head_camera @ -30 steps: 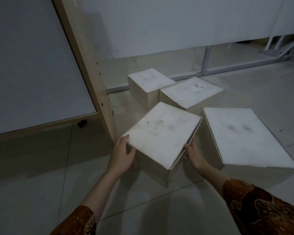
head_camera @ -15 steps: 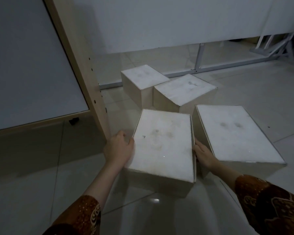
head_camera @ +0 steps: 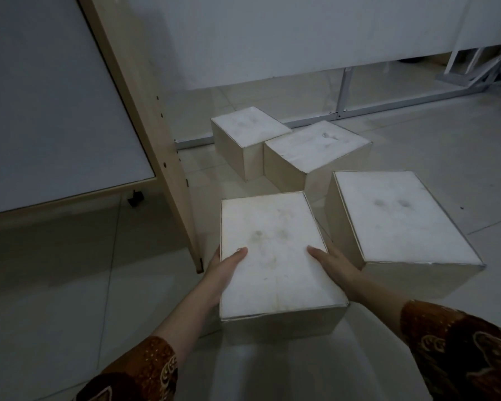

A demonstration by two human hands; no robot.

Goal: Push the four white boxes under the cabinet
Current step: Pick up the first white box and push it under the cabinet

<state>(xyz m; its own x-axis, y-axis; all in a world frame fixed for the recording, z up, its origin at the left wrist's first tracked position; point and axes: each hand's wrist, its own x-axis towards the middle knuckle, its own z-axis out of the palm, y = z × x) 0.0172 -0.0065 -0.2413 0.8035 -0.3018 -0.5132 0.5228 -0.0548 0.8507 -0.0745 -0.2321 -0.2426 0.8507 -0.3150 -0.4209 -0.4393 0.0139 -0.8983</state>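
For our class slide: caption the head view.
Both hands, left and right, grip the nearest white box beside the cabinet.

You're working in dim, bluish light; the glossy pale tiled floor (head_camera: 272,369) shows a faint sheen, edges bow outward, and corners look soft.

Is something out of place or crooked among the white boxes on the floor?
Yes. All four lie scattered at mismatched angles beside the cabinet, none under it. The middle box sits skewed against the far box.
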